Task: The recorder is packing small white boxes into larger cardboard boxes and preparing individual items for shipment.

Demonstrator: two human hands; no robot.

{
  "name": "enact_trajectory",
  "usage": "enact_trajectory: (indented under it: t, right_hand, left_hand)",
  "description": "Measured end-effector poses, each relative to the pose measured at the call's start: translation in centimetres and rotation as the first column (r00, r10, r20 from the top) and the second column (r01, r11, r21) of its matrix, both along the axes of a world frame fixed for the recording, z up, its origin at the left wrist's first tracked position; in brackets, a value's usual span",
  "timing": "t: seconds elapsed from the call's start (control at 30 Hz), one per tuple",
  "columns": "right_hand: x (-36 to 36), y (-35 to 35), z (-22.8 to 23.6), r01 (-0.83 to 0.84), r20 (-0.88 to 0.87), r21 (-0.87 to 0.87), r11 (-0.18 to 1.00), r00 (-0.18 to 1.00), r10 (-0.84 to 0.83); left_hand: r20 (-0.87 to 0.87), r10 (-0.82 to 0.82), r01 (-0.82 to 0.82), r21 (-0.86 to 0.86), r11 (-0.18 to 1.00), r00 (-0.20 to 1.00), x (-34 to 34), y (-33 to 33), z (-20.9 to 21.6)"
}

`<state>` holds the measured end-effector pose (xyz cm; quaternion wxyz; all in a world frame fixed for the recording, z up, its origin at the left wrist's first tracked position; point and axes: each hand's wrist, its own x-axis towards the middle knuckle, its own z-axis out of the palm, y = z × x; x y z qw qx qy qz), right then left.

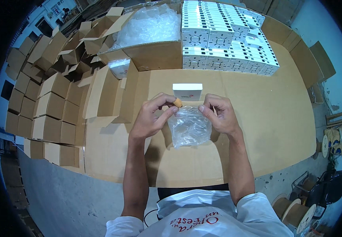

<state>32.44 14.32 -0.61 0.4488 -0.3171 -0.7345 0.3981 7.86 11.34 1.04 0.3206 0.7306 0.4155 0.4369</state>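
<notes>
Biggest of all here is the cardboard-covered table [281, 126], sweeping right across the view. On its left side, brown boxes [50, 106] pile up in columns, several with flaps open. At the far side, a stack of white boxes [228, 39] rises in tight rows, dark marks printed over the sides, and right beside it a big carton [155, 57] bulges with clear plastic [149, 23]. Across the person's white shirt [194, 221] runs red lettering (upside down from this angle). An open box [106, 93] stands left of the work, well within the left arm's neighbourhood.

And here's the action, mid-table: left hand [151, 116] and right hand [221, 114] each make a narrow thumb-and-finger pinch, holding the plastic bag [190, 128] by its upper corners. Just beyond it, between bag and stack, sits a small white box [187, 91], tiny red print on its front. Smallest of the lot, an orange finger cover [177, 102] caps a left fingertip.
</notes>
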Motion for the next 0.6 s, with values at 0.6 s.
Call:
enact_trajectory:
  t: [0.6]
  right_hand:
    - [-1.2,-0.6,0.3,0.074,0.173,0.165,0.983,0.979,-0.103]
  left_hand:
    - [0.071,0.058,-0.037,-0.261,0.964,0.996,-0.2,0.2,-0.1]
